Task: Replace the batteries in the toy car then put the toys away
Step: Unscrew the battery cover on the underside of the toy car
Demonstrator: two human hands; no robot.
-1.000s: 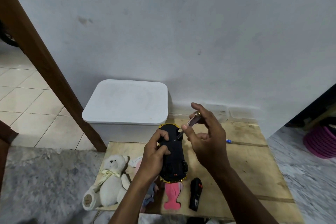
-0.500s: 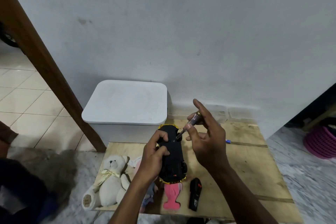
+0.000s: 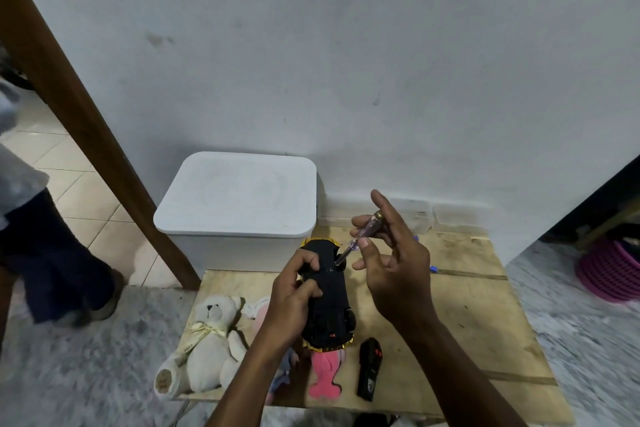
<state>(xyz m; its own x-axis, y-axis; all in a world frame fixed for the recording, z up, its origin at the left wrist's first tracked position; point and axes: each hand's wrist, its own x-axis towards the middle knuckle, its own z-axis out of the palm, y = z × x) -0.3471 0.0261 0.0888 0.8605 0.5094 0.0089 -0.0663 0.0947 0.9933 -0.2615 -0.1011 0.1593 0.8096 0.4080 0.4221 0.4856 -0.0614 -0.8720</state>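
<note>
The toy car (image 3: 328,295) is upside down above the wooden board (image 3: 467,315), its black underside facing me and a gold rim showing at both ends. My left hand (image 3: 294,291) grips its left side. My right hand (image 3: 391,263) pinches a small clear-handled screwdriver (image 3: 360,236), whose tip touches the underside near the car's far end. A black remote control (image 3: 369,368) lies on the board in front of the car.
A white lidded bin (image 3: 239,198) stands against the wall behind the board. A cream teddy bear (image 3: 207,340) and a pink soft toy (image 3: 325,374) lie at the board's near left. A person's legs (image 3: 55,253) stand at the far left. A purple basket (image 3: 613,270) sits far right.
A person has walked into view at the far left. My right hand has turned the screwdriver slightly; the car stays held in place.
</note>
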